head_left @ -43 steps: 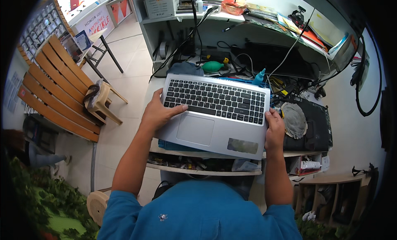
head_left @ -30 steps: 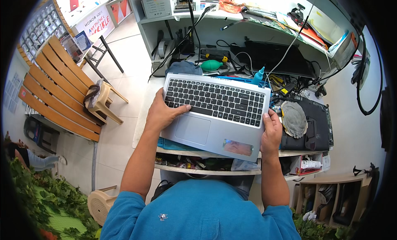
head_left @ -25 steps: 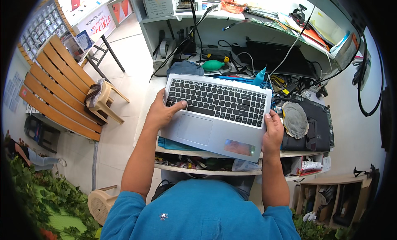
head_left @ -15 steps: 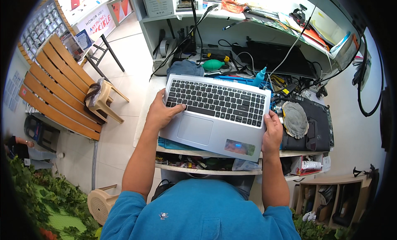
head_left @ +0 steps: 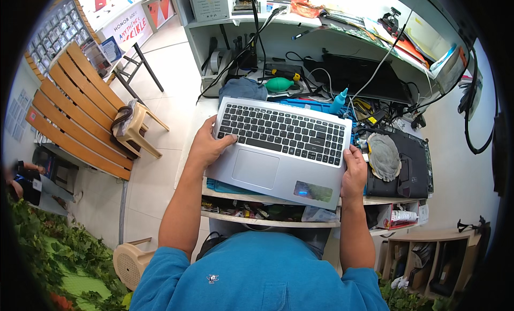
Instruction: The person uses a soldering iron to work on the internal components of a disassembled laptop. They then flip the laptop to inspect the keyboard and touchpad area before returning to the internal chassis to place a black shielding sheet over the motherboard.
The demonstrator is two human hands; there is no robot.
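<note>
Between my two hands is a silver laptop base (head_left: 256, 168) with black keys; no screen is seen attached to it. It lies slightly turned, its right side nearer to me. My left hand (head_left: 206, 145) grips the left edge, with the thumb over the lower left keys and the fingers hidden beneath. At the right edge my right hand (head_left: 354, 171) is closed on it, thumb on the rim. Part of a blue mat (head_left: 230, 189) shows under the front left. A glossy sticker (head_left: 312, 191) is on the right of the palm rest.
Behind the base are a green air blower (head_left: 279, 85), a blue dropper bottle (head_left: 339, 102), a grey cloth (head_left: 242, 90) and tangled cables. On the right a round grey pad (head_left: 384, 156) rests on a black laptop part (head_left: 412, 166). A plastic stool (head_left: 134, 263) stands at lower left.
My left thumb has slid slightly left over the keys. The grip on the laptop base is otherwise the same. At the far left, a person has shifted position.
</note>
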